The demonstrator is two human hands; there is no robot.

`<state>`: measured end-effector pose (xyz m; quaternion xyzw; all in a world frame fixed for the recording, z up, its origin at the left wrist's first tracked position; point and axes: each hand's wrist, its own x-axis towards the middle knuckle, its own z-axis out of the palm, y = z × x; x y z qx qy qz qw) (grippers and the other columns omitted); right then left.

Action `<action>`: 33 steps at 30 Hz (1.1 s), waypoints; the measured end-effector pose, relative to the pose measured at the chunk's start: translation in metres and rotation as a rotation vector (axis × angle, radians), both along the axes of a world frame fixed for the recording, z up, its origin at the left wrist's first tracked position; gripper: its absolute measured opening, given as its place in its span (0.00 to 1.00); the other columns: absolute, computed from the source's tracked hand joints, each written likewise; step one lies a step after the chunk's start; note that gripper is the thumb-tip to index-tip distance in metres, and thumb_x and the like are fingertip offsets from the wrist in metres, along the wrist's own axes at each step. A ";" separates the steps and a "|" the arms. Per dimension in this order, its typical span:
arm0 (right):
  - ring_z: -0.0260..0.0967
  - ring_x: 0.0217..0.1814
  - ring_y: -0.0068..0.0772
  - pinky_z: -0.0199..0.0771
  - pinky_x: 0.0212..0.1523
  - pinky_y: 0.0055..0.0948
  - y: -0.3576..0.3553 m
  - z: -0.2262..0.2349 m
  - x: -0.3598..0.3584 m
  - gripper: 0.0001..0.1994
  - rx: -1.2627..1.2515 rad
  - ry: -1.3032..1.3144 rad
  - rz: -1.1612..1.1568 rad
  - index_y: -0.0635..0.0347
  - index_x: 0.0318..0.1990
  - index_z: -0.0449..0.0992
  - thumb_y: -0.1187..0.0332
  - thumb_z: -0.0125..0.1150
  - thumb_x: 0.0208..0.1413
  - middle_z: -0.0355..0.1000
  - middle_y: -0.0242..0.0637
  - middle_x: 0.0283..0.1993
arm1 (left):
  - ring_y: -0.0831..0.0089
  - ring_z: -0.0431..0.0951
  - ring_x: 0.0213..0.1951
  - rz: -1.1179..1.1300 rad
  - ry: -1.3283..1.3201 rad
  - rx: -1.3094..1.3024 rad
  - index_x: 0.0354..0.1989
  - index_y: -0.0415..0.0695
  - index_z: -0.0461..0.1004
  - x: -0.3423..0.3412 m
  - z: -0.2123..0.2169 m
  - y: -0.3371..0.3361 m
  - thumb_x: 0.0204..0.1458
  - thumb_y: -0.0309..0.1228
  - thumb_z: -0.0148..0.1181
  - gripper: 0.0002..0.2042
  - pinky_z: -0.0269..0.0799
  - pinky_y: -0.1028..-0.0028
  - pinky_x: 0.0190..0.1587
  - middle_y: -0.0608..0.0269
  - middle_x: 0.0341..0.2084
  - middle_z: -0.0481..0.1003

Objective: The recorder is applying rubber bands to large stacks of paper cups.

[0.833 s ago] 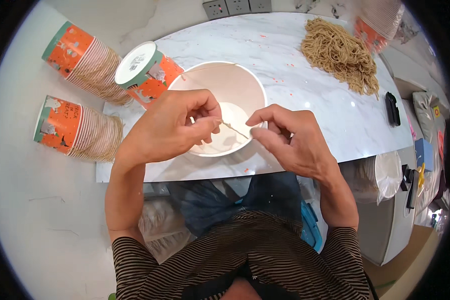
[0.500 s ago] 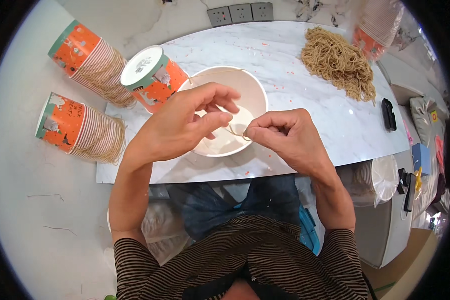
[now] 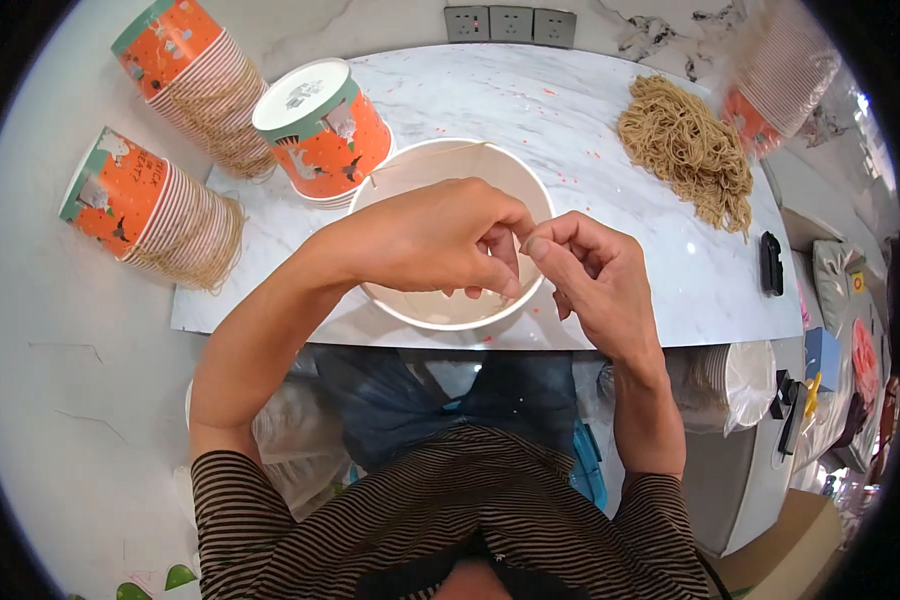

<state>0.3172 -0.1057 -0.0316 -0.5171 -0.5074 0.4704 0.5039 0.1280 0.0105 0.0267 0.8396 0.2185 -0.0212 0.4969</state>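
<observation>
A large white paper bucket (image 3: 450, 318) stands open side up at the table's front edge. A thin tan cord (image 3: 430, 153) crosses its far rim. Above the bucket's right side, my left hand (image 3: 450, 240) is bent over with curled fingers, its index fingertip meeting the fingertips of my right hand (image 3: 600, 285). My right thumb and index finger are pinched together on the cord's end. Most of the cord between the hands is hidden behind my fingers.
An upturned orange and green bucket (image 3: 335, 145) stands behind left. Two stacks of buckets with cords, an upper stack (image 3: 205, 85) and a lower stack (image 3: 155, 210), lie further left. A tan cord heap (image 3: 685, 145), a black object (image 3: 771, 264) and a wrapped stack (image 3: 780, 75) are right.
My left hand has turned over and moved right until its fingertips meet my right hand's. My right hand has shifted slightly right. The whole view has shifted a little.
</observation>
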 end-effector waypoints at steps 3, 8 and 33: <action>0.65 0.29 0.10 0.63 0.27 0.17 -0.002 0.003 -0.003 0.10 0.013 -0.025 -0.024 0.66 0.43 0.82 0.66 0.63 0.68 0.74 0.24 0.29 | 0.77 0.76 0.27 -0.011 0.046 0.000 0.40 0.33 0.78 0.004 0.001 0.000 0.57 0.29 0.65 0.10 0.73 0.74 0.32 0.64 0.25 0.78; 0.66 0.28 0.14 0.65 0.27 0.20 -0.005 0.009 -0.003 0.10 0.048 -0.121 0.021 0.67 0.44 0.83 0.68 0.62 0.69 0.75 0.28 0.28 | 0.77 0.75 0.28 -0.084 0.118 0.148 0.36 0.34 0.79 0.002 -0.008 0.008 0.58 0.31 0.64 0.10 0.73 0.74 0.32 0.64 0.26 0.79; 0.51 0.23 0.10 0.53 0.25 0.19 -0.003 0.020 0.001 0.06 0.012 -0.289 0.048 0.68 0.34 0.84 0.72 0.70 0.57 0.57 0.17 0.19 | 0.84 0.75 0.23 0.105 -0.111 -0.468 0.44 0.33 0.76 -0.015 0.005 -0.001 0.59 0.27 0.63 0.10 0.69 0.83 0.22 0.62 0.31 0.81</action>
